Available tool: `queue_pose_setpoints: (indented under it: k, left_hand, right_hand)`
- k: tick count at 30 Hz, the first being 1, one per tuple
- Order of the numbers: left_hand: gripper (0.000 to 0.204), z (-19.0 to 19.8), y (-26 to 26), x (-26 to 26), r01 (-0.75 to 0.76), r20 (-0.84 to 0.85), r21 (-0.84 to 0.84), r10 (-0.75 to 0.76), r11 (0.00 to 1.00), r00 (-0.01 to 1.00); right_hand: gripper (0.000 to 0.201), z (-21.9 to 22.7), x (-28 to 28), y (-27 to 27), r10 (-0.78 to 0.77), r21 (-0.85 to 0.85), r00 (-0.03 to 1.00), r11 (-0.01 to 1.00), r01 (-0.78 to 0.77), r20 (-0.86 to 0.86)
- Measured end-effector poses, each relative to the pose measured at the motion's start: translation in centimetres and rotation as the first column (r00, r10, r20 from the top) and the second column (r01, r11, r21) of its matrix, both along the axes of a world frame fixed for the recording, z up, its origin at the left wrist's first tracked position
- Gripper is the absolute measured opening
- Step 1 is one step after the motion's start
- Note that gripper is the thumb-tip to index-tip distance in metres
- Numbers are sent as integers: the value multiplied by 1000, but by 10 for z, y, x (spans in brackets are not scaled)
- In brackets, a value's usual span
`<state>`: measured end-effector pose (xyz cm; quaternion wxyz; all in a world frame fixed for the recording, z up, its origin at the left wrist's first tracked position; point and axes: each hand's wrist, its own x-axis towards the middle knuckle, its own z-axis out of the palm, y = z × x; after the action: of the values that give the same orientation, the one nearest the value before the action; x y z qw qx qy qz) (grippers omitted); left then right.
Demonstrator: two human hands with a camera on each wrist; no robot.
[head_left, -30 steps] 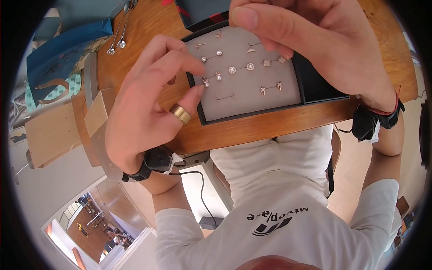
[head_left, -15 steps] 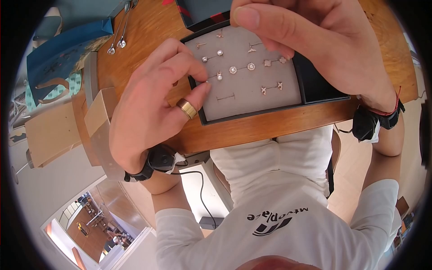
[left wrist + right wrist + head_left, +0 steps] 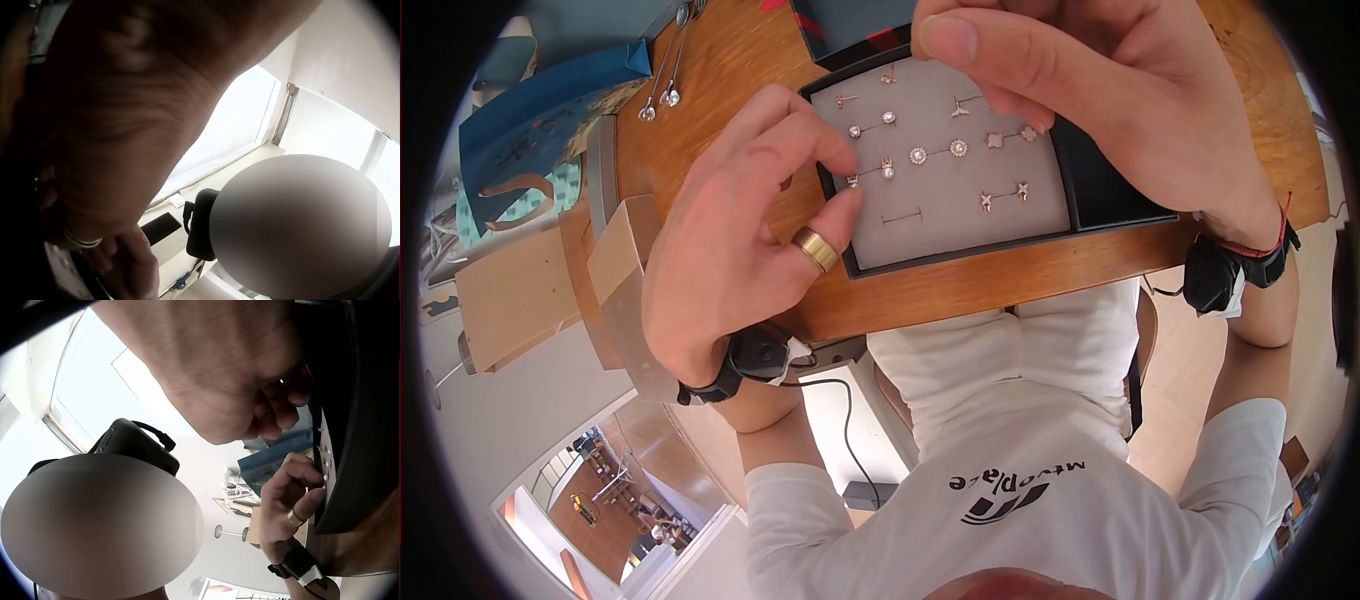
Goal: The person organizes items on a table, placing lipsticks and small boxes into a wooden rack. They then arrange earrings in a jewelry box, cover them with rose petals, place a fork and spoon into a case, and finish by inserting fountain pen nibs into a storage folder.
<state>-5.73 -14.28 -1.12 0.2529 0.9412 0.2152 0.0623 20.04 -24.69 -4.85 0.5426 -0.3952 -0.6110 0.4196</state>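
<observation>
My left hand (image 3: 735,215), with a gold ring on its thumb, pinches a pearl earring (image 3: 853,182) at the left edge of a grey-lined jewelry tray (image 3: 960,225). Its pair, a pearl earring with a small sparkling top (image 3: 888,170), sits just to the right. My right hand (image 3: 1090,85) is over the far right part of the tray, fingers curled and thumb towards them; I cannot tell whether something small is between its fingertips. More stud earrings sit in rows: round halo studs (image 3: 938,152), star-like studs (image 3: 1004,196) and clover-shaped studs (image 3: 1011,136).
The black tray rim encloses the grey pad, which has a bare slot (image 3: 901,216) near its front. A dark box (image 3: 840,25) lies beyond it. Two long-handled utensils (image 3: 665,75), a blue bag (image 3: 550,130) and a cardboard box (image 3: 520,290) are at the left.
My left hand shifted slightly right and closed over the pearl earring, hiding it; now its fingertips are a little apart and the earring shows between them. The right hand has hardly moved.
</observation>
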Motion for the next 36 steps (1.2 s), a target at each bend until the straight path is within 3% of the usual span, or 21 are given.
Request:
queue_pose_setpoints:
  k: [2,4,8,10,14,17,19,20,22,26,29,31,32,34,36]
  left_hand:
    - [25,0,-1,0,-2,-5,-4,2,1000,1000]
    - [25,-1,2,0,13,-5,-3,-13,1000,1000]
    - [22,-2,1,0,6,-13,-28,-6,1000,1000]
    - [21,-1,-1,0,-3,-18,-25,3,1000,1000]
    - [20,0,-1,0,-20,-32,-21,20,1000,999]
    - [20,1,-2,0,-24,-20,-8,24,1000,1000]
    - [20,1,1,0,-35,43,5,34,999,998]
    - [20,0,2,0,-42,102,15,40,999,994]
    - [20,-2,5,2,-90,134,64,81,994,988]
    - [19,-12,16,6,-127,231,167,86,978,969]
    - [20,-17,19,7,-116,185,127,91,985,979]
    - [19,-19,19,9,-112,191,91,93,990,977]
    - [18,-21,19,10,-96,187,56,84,994,979]
    - [16,-26,21,12,-89,206,39,80,995,975]
    - [15,-32,23,11,-96,241,16,90,995,966]
  right_hand:
    - [12,4,-2,-3,2,-27,1000,1000,-2,-26]
    - [12,16,-6,-8,-65,-127,996,989,72,61]
    - [12,11,-7,-6,-75,-114,995,990,82,63]
    - [12,-2,-3,-1,-6,-55,997,998,2,-76]
    - [12,3,0,-1,7,-110,996,994,-17,-94]
    - [10,18,3,-4,15,-147,1000,989,-15,-2]
    - [9,32,-2,-10,-108,-95,958,986,137,265]
    - [9,27,-2,-8,-105,-93,959,987,134,265]
    - [8,8,-4,-3,-288,348,850,928,134,441]
    - [9,5,-9,1,-264,231,851,957,173,454]
    - [9,4,-9,2,-237,219,859,964,151,453]
    - [8,6,-14,-1,-337,386,820,909,156,462]
    - [8,6,-16,-1,-324,390,816,911,133,479]
    - [9,4,-19,-3,-334,213,761,942,258,556]
    - [11,6,-19,-5,-278,149,766,960,235,580]
